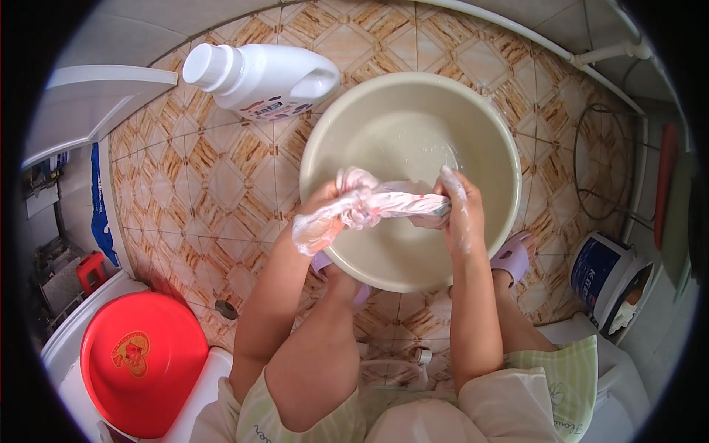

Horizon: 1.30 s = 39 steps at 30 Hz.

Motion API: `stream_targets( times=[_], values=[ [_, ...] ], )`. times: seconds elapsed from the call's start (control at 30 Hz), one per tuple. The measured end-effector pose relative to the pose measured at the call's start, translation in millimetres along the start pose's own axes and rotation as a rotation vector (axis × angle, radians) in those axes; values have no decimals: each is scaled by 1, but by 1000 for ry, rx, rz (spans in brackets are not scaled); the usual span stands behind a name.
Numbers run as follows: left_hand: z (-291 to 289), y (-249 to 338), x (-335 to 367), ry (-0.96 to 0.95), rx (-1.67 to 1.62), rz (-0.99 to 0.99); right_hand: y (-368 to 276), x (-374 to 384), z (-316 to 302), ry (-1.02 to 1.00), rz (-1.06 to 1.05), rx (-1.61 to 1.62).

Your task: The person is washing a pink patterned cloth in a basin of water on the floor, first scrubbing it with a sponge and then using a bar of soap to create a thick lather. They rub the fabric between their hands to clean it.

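A twisted, soapy pinkish-white cloth [395,204] stretches between my two hands over a large cream basin [325,148]. My left hand [321,214] is closed round its bunched end, and a flap of wet cloth hangs over the wrist. Suds streak my right hand [459,208], which grips the other end, thumb on top. Reddish marks show on the cloth's twisted middle. A little sudsy water lies at the bottom of the basin. Beyond the basin's far left rim, a white detergent bottle [266,77] with a capped spout lies in view.
A red plastic basin [148,391] sits at the lower left. At the right stands a white bucket with a blue label [594,273]. A white pipe [517,33] runs along the far wall. My feet in lilac slippers [513,255] flank the cream basin on the tiled floor [244,170].
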<state>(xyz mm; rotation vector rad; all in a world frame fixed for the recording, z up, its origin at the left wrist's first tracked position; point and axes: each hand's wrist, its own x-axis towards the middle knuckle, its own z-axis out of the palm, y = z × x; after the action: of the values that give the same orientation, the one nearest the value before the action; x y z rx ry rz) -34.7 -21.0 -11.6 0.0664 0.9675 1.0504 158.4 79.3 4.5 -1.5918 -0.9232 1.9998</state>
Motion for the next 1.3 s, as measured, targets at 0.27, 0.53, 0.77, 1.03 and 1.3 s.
stream_targets(
  times=[0.27,0.53,0.77,1.03,1.3],
  values=[
    [-1,7,-3,-33,-268,89,19,-6,-1,-331,157,-74],
    [14,26,-6,-162,148,-63,6,-7,-12,-372,15,175],
    [5,8,1,-63,294,-130,6,-7,-2,-344,-31,226],
    [29,-2,-1,101,7,284,9,-9,8,-280,-95,187],
    [31,-61,31,-239,-582,156,57,2,59,135,-570,-455]
  ],
)
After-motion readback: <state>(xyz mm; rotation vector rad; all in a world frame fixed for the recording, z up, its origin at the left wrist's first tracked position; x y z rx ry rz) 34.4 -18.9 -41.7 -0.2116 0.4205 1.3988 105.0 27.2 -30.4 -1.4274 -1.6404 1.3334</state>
